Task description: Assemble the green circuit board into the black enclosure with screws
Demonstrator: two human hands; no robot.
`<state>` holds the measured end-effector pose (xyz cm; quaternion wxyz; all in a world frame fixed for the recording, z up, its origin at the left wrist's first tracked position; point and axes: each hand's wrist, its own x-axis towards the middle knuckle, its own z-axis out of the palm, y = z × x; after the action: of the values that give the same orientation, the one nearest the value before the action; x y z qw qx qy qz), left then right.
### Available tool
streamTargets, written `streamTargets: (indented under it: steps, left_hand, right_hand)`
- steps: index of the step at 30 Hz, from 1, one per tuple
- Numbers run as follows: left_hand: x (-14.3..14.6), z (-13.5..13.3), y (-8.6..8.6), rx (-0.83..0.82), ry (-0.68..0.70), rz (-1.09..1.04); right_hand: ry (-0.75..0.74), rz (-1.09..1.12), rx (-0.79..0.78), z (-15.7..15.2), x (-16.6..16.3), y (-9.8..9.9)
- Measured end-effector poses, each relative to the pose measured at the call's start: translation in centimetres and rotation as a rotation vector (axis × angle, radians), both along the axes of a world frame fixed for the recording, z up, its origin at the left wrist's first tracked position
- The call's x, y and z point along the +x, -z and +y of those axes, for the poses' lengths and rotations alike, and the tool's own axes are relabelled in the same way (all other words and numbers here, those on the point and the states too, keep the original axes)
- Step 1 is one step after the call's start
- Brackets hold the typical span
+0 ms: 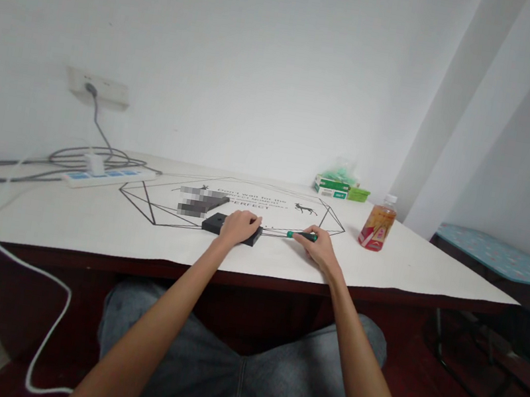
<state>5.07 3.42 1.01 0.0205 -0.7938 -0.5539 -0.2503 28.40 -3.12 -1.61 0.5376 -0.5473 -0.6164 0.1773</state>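
Screwdriver pinched in the right grip, fingers closed around the black-and-green handle, green end aimed toward the left grip, likely for fine control. Under the left grip, flat on the desk, a black box, palm laid over its right end, presumably to stop any sliding; from this distance, no telling how tightly closed on its edges. Between both grips, just past the box's right end, a few tiny dark specks, perhaps small parts within easy reach. Beyond the left grip, a dark slab, partly pixelated, seemingly off to one side to leave nearer room. Well right of the right grip, an upright drink bottle, probably out of elbow range.
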Motion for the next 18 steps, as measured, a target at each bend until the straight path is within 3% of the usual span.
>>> streamTargets:
  steps: [6, 9, 14, 18]
  left_hand:
    - [0.00, 0.05, 0.01, -0.003, 0.003, 0.000]
    - [0.01, 0.27, 0.18, 0.001, 0.001, 0.001]
    - [-0.02, 0.34, 0.23, 0.008, 0.003, 0.011]
    - [0.01, 0.00, -0.04, 0.000, -0.001, 0.016]
  right_hand:
    - [0.114, -0.230, 0.010, 0.01, -0.03, -0.35]
    - [0.025, -0.148, 0.030, -0.05, -0.23, -0.51]
    - [-0.057, 0.081, -0.107, -0.43, -0.39, -0.42]
    - [0.020, -0.069, -0.079, -0.71, -0.34, -0.58]
